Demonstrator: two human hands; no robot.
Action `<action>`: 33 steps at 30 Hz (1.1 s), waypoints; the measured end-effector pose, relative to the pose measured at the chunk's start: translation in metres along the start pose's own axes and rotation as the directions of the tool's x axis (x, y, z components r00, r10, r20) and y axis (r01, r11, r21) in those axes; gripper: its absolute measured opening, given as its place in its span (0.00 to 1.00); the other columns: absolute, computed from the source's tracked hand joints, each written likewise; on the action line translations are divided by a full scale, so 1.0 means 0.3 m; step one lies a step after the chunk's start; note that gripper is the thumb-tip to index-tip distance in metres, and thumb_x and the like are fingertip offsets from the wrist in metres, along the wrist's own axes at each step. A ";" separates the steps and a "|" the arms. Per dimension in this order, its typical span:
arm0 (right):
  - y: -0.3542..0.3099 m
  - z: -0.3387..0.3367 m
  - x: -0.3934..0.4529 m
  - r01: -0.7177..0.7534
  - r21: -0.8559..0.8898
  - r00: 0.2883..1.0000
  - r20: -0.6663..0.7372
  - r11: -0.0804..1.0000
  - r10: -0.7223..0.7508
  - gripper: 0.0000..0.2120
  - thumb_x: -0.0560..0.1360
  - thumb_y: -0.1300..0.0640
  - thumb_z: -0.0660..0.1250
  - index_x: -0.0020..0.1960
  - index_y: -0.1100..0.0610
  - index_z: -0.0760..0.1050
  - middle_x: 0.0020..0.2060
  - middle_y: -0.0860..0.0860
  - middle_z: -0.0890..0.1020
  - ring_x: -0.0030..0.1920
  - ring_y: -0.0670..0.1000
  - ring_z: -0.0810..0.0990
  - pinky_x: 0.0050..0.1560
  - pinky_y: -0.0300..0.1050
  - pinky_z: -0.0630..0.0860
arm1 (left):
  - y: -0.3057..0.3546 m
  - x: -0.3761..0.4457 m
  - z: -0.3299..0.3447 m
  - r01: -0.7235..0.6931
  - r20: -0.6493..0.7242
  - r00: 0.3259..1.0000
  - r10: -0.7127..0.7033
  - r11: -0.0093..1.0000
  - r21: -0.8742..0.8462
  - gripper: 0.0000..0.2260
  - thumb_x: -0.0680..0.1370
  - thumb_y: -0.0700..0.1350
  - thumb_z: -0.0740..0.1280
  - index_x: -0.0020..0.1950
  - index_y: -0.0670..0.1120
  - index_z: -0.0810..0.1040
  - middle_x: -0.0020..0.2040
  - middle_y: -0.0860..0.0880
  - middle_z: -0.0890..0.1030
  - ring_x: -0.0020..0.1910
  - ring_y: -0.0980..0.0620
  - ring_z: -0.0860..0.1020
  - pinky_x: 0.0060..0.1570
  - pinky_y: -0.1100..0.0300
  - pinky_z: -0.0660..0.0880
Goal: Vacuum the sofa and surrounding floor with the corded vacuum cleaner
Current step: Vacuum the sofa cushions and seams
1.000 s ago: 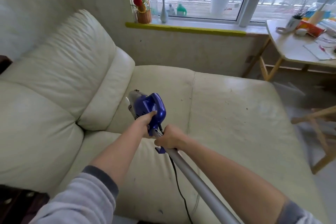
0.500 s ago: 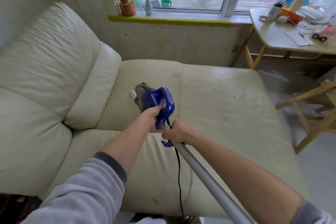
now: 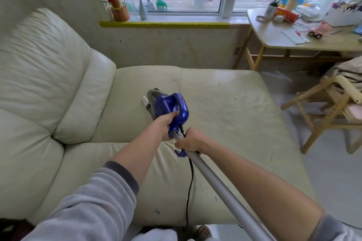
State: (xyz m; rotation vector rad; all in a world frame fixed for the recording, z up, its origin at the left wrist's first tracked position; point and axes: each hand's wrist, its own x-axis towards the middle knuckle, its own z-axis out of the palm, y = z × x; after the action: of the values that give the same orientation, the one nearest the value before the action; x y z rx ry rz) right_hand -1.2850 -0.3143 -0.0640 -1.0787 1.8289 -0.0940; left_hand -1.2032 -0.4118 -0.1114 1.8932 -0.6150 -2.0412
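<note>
Blue vacuum (image 3: 170, 107) seemingly gripped by both hands.

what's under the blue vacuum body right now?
The cream sofa seat, just left of its seam. The vacuum body covers its own nozzle contact, so that spot is hidden. Crumbs lie to its right. Left hand and right hand grip it.

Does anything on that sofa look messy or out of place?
Yes. Small crumbs lie scattered over the sofa seat, right of the vacuum cleaner. A small blue mark stains its front edge.
</note>
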 end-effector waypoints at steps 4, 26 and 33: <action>0.037 -0.019 -0.014 -0.018 0.032 1.000 -0.021 0.999 0.018 0.09 0.72 0.56 0.69 0.48 0.59 0.72 0.37 0.54 0.78 0.37 0.53 0.79 0.30 0.42 0.75 | -0.012 0.003 0.049 -0.008 0.018 1.000 0.008 1.000 0.018 0.23 0.69 0.50 0.76 0.59 0.42 0.76 0.53 0.43 0.82 0.52 0.45 0.81 0.56 0.49 0.77; 0.269 -0.146 -0.094 -0.099 0.218 0.980 -0.147 0.971 0.133 0.07 0.71 0.57 0.68 0.41 0.58 0.70 0.35 0.53 0.77 0.32 0.51 0.77 0.29 0.41 0.74 | -0.048 -0.025 0.376 -0.009 0.134 0.990 -0.034 0.952 0.305 0.25 0.70 0.54 0.75 0.61 0.42 0.74 0.46 0.45 0.80 0.43 0.47 0.78 0.41 0.55 0.75; 0.295 -0.151 -0.108 -0.104 0.241 0.979 -0.148 0.965 0.142 0.07 0.72 0.57 0.69 0.43 0.58 0.70 0.35 0.53 0.77 0.32 0.49 0.76 0.27 0.40 0.72 | -0.062 -0.038 0.406 -0.007 0.114 0.993 -0.031 0.947 0.322 0.24 0.72 0.52 0.74 0.62 0.42 0.73 0.45 0.44 0.80 0.43 0.47 0.78 0.47 0.55 0.76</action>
State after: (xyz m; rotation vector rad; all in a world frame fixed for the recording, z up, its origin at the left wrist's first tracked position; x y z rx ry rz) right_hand -1.3711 -0.2550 -0.0609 -0.8107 1.9718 -0.3229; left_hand -1.3216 -0.3764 -0.1053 1.9571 -1.0262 -2.1814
